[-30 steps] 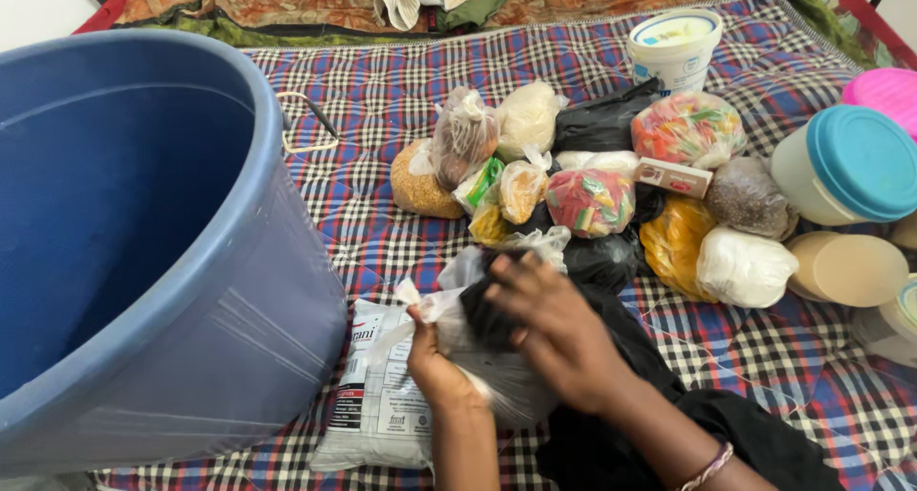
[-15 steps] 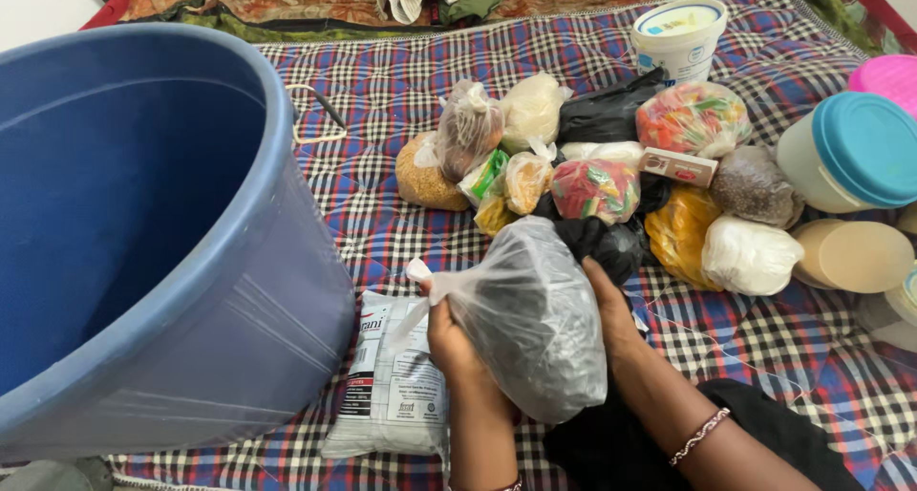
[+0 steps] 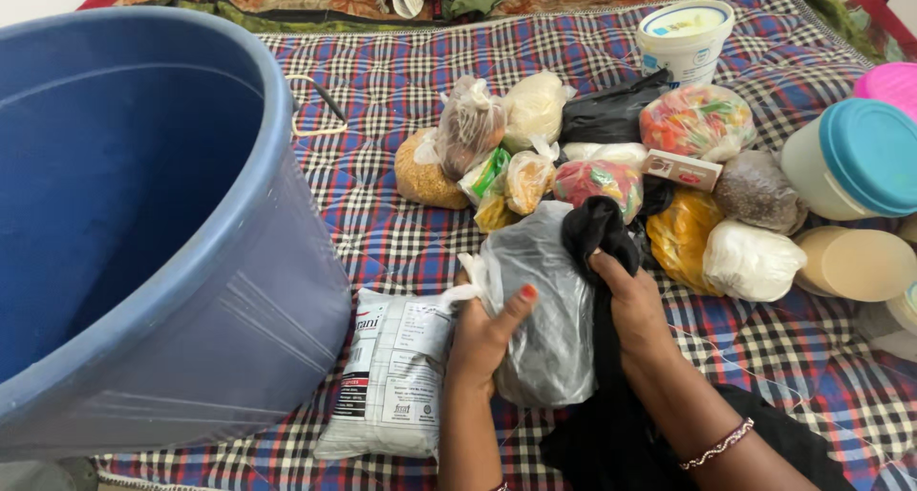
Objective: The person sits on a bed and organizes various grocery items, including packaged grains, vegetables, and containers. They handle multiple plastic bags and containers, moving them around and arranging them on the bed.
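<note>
- The left hand [image 3: 482,343] grips a clear plastic bag of dark grey grain-like contents [image 3: 544,309] from its left side, thumb pressed across the front, fingers wrapped behind; the bag stands low over the checked red, blue and white quilted mattress cover [image 3: 382,99].
- The right hand [image 3: 635,305] is clenched on a black plastic bag [image 3: 597,238] that rises beside the clear bag and trails down towards the person's lap; the two bags touch.
- The step in hand looks like pairing or separating the clear bag and the black one; whether the black bag wraps any part of the clear one cannot be told from this angle.
- The next move would call for keeping the clear bag's knotted top upright and the thin film free of strain.
- A white printed flat packet [image 3: 387,386] lies just left of the left hand, touching the wall of the large blue plastic tub [image 3: 258,290].
- The tub's rim stands high and close on the left, so there is little room that way.
- Ahead lies a crowd of tied food bags, the nearest a red-and-green filled pouch [image 3: 597,181] and a yellow bag [image 3: 678,238].
- To the right stand a teal-lidded round container [image 3: 855,161] and a beige lid [image 3: 860,262]; bare quilt shows between them and the right arm.
</note>
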